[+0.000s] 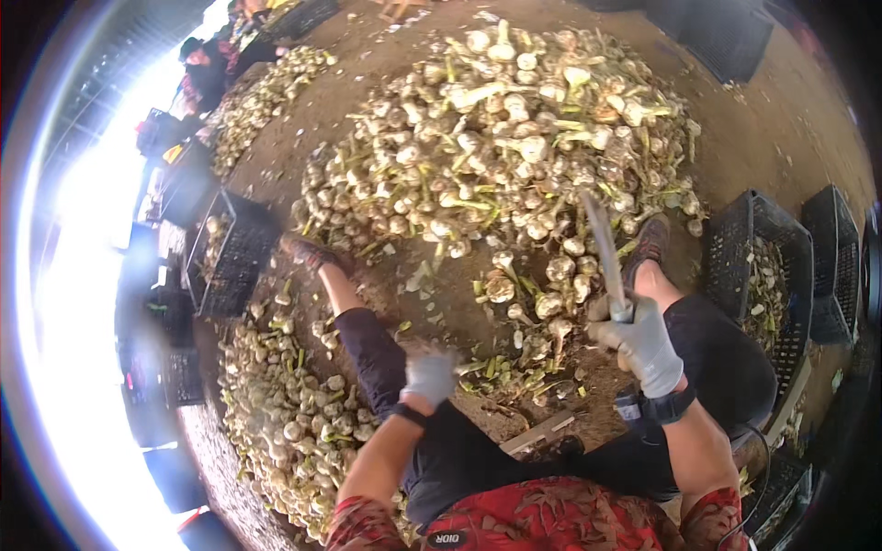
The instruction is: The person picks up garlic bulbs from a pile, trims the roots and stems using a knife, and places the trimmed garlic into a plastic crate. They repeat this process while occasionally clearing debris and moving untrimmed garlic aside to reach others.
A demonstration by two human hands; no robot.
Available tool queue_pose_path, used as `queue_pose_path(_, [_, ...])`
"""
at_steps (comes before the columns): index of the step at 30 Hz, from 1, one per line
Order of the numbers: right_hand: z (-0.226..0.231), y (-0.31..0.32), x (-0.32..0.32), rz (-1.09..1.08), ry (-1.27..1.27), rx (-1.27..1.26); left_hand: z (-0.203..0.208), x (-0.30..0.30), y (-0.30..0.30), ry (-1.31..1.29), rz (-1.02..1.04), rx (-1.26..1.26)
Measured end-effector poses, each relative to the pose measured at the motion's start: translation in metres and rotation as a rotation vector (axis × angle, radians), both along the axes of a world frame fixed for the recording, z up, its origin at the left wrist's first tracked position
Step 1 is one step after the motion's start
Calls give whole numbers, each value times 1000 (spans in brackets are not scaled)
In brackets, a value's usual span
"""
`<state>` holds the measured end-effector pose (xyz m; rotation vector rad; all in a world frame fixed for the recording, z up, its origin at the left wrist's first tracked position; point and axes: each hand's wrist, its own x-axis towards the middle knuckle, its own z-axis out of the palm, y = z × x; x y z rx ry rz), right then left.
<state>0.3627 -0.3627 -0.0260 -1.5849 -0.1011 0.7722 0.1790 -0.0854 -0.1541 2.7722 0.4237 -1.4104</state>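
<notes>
While the right hand (pixel 646 349) gripped a knife (pixel 607 253), the left hand (pixel 428 376) too blurred to tell its grip, trimming garlic (pixel 533 147) seemed underway, the next cut needing support.

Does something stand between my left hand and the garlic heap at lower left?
Yes: in this view your left leg lies between the left hand and that garlic heap. Nothing visible blocks the way to the larger heap ahead.

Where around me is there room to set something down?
The brown dirt floor is mostly bare beyond the open black plastic crate at right, beside the large whitish garlic heap. Crowded: between your dark-clad legs, with loose bulbs and green leaf trimmings; along your left, a smaller garlic pile.
</notes>
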Motion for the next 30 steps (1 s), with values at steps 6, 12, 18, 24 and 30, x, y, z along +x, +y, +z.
queue_pose_path(6, [-3, -17, 3, -54, 69, -14, -119, 16, -25, 121, 29, 31])
queue_pose_path(12, [-11, -25, 10, -131, 88, 21, -97, 47, -10, 96, 105, -68])
queue_pose_path(18, [-2, -27, 15, -166, 112, 9, -68, 101, -26, -48, 519, 37])
queue_pose_path(24, [-3, -22, 19, -193, 120, 3, -111, 36, -18, -260, 1186, 191])
queue_pose_path(30, [-1, -28, 22, -167, 123, -18, -133, 52, -53, -520, 1227, -25])
